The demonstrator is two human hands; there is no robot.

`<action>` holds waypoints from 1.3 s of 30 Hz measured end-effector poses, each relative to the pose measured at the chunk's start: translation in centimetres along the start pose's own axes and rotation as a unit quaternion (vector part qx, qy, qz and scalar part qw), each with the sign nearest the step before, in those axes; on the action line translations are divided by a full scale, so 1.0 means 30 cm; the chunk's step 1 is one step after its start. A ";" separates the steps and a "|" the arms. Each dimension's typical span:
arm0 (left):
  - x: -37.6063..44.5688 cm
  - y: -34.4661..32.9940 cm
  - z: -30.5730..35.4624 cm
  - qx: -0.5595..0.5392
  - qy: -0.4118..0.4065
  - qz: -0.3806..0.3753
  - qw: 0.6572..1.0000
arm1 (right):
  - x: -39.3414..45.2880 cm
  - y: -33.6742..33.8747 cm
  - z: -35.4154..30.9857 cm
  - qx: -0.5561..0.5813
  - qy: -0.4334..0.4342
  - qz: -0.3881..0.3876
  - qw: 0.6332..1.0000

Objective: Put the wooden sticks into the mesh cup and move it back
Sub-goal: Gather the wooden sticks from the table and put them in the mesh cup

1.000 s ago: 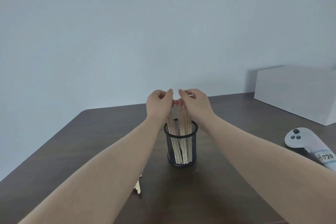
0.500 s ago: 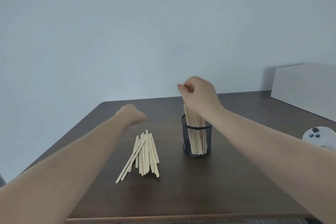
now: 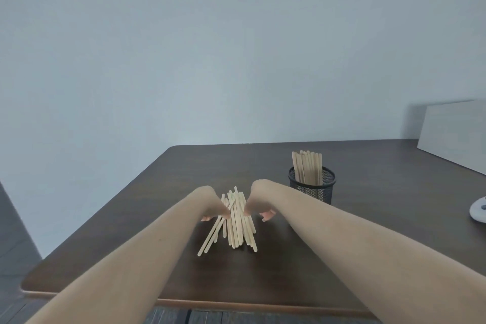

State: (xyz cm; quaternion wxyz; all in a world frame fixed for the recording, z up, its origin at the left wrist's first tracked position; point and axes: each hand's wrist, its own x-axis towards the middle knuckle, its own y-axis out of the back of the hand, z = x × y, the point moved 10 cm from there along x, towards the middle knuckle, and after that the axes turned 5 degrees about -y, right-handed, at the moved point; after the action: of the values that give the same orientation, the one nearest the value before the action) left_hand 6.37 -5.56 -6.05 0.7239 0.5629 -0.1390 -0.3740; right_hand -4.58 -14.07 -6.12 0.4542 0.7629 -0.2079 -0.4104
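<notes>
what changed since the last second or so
The right hand let go of the sticks in the cup and dropped to the loose pile; the left hand came down at its other side. Neither grips yet. Cup and pile stayed put.

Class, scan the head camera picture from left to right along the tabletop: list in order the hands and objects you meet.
left hand → pile of loose wooden sticks → right hand → mesh cup holding upright sticks → white box → white controller at the right edge.
</notes>
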 end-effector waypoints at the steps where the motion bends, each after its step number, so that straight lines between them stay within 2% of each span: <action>1: 0.004 0.001 -0.002 0.004 0.001 0.003 1.000 | 0.006 -0.010 -0.002 -0.007 -0.004 -0.007 1.000; 8: 0.037 -0.005 -0.022 0.012 0.012 0.020 1.000 | 0.047 -0.029 -0.024 -0.012 -0.018 -0.022 1.000; 20: 0.043 -0.002 -0.042 0.036 0.032 0.012 0.999 | 0.082 -0.016 -0.050 -0.148 -0.016 0.018 0.989; 25: 0.038 0.003 -0.030 0.069 0.029 0.019 0.997 | 0.071 -0.023 -0.019 -0.134 -0.045 -0.018 0.990; 29: 0.047 0.002 -0.031 0.077 0.030 0.023 0.996 | 0.094 -0.022 -0.033 -0.143 -0.018 0.009 0.990; 36: 0.046 0.005 -0.028 0.127 0.016 0.072 0.989 | 0.097 0.003 -0.011 -0.013 -0.027 0.122 0.992; 39: 0.055 -0.025 -0.039 0.137 0.021 0.081 0.987 | 0.108 0.002 0.014 0.103 -0.036 0.178 0.978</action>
State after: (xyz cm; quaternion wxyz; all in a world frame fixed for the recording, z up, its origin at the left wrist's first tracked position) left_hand 7.93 -5.95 -7.48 0.6709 0.6512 -0.2184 -0.2796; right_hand -3.05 -16.57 -7.58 0.4315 0.7410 -0.3974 -0.3268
